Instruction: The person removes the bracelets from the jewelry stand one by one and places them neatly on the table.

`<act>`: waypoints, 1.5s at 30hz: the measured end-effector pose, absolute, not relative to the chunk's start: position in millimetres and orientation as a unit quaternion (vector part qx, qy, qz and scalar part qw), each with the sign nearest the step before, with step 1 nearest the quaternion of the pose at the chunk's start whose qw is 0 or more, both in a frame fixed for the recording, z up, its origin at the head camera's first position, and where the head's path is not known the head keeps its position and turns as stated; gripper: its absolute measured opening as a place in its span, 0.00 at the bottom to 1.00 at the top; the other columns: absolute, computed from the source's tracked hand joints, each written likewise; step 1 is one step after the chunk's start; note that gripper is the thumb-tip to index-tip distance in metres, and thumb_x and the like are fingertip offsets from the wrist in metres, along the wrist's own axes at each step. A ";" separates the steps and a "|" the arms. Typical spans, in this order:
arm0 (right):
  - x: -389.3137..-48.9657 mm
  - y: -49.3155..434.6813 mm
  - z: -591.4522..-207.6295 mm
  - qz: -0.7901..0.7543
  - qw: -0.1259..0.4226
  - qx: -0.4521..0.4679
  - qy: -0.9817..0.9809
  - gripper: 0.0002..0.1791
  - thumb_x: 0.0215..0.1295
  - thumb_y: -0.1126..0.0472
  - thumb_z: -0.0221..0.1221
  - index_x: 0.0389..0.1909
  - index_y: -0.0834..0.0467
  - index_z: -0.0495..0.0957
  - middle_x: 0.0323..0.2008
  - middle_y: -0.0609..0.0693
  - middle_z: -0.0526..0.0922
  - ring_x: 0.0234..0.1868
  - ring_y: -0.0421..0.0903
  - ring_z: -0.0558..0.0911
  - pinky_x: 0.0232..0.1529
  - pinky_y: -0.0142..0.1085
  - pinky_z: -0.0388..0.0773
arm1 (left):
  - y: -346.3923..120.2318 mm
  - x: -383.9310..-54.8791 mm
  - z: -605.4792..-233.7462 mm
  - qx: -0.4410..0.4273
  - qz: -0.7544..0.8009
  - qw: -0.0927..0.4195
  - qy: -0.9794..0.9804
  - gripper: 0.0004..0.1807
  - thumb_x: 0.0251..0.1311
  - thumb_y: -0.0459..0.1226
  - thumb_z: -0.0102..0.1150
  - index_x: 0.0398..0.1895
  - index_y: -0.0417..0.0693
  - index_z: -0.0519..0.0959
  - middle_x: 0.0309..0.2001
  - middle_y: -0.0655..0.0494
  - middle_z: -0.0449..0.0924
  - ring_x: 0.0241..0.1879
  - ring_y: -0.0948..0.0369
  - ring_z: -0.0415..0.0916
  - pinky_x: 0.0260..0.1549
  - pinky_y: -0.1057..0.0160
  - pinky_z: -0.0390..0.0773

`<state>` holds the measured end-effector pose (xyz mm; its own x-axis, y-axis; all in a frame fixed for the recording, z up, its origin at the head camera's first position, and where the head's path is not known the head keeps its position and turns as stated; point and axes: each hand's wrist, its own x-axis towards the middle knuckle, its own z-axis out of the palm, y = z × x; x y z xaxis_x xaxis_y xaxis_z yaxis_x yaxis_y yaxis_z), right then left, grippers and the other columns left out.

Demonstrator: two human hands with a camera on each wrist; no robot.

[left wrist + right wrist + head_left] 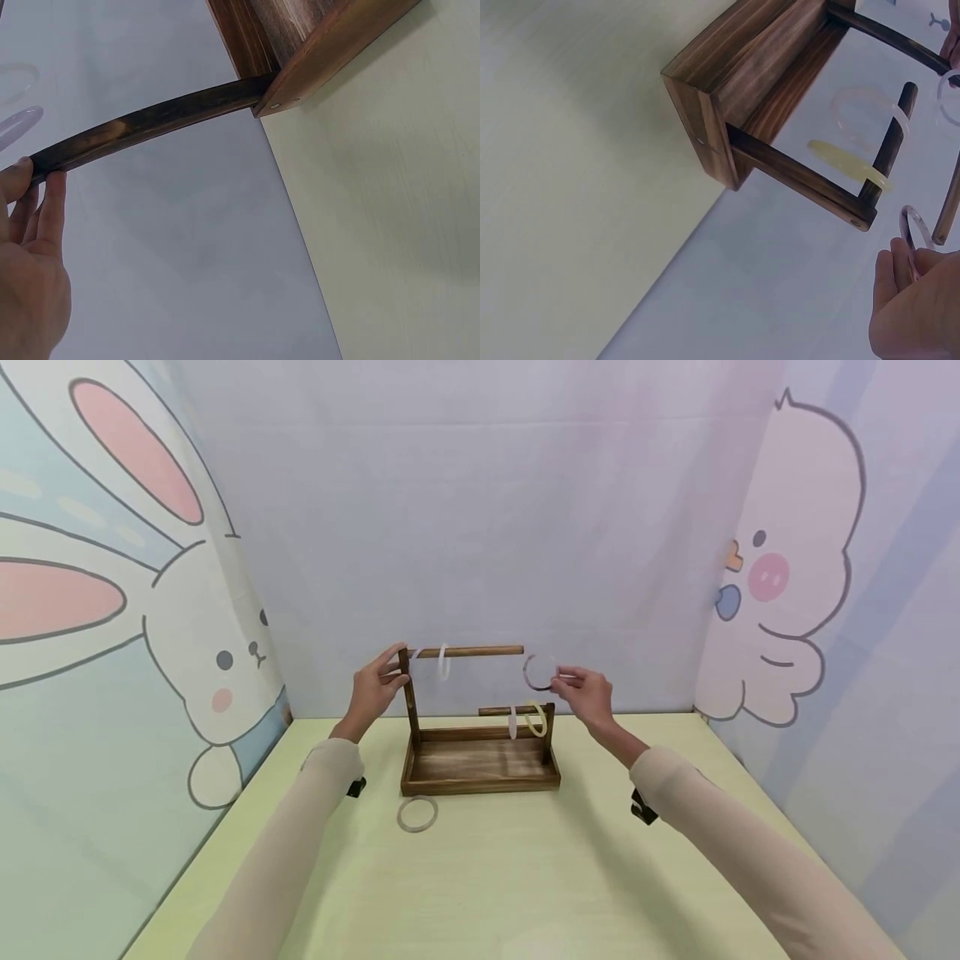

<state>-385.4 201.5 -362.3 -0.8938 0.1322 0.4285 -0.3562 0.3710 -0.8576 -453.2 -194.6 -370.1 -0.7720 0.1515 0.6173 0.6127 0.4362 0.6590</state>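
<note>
A dark wooden bangle stand (480, 788) has a tall post on the left and a short one on the right, each bearing a rod. My left hand (373, 693) grips the top of the tall post (142, 126) between thumb and fingers. My right hand (587, 695) pinches a bangle (531, 680), part dark and part pale pink, upright just off the free end of the upper rod (480, 652). On that rod hang a white bangle (444, 663) and a pale lilac one (21, 126) near the post. A yellow bangle (847, 163) and a pale pink one (513, 723) hang on the lower rod.
A greyish bangle (417, 828) lies flat on the pale yellow table (495, 877) before the stand's left front corner. Cloth walls enclose the table, with a rabbit drawing (191, 635) at left and a chick drawing (795, 585) at right.
</note>
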 end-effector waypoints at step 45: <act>-337.4 161.1 -392.4 0.520 0.104 0.124 -0.839 0.21 0.72 0.62 0.66 0.62 0.65 0.82 0.45 0.60 0.90 0.49 0.55 0.89 0.49 0.45 0.89 | -192.4 -453.7 -369.2 -0.226 -0.476 0.237 -0.816 0.36 0.67 0.26 0.65 0.75 0.58 0.73 0.63 0.37 0.80 0.57 0.42 0.83 0.54 0.51 0.86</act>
